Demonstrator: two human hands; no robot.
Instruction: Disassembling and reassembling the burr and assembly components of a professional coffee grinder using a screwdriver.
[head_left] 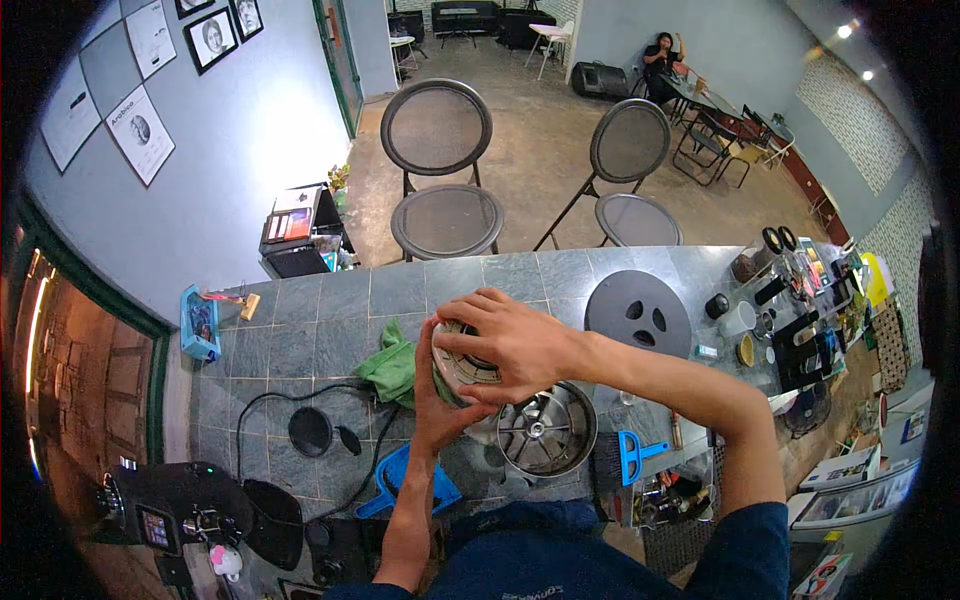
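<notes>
Above the counter, both hands grip a round, pale ring-shaped part [452,372] with a dark, ridged inside. My left hand [430,405] is wrapped round its left and lower side. My right hand [520,345] lies over the top with its fingers curled on the rim, hiding much of the part. Just right of and below the hands is an open round metal chamber [547,428] with a spoked hub. A crumpled green cloth [390,366] lies left of my left hand. A blue dustpan [405,480] lies beside my left forearm.
A blue brush [632,457] sits right of the chamber, and a dark round disc [638,312] lies beyond my right forearm. Left are a black cable [240,420] and a small dark round lid [310,432]. Jars and tools crowd the right end. A person [660,62] sits far back.
</notes>
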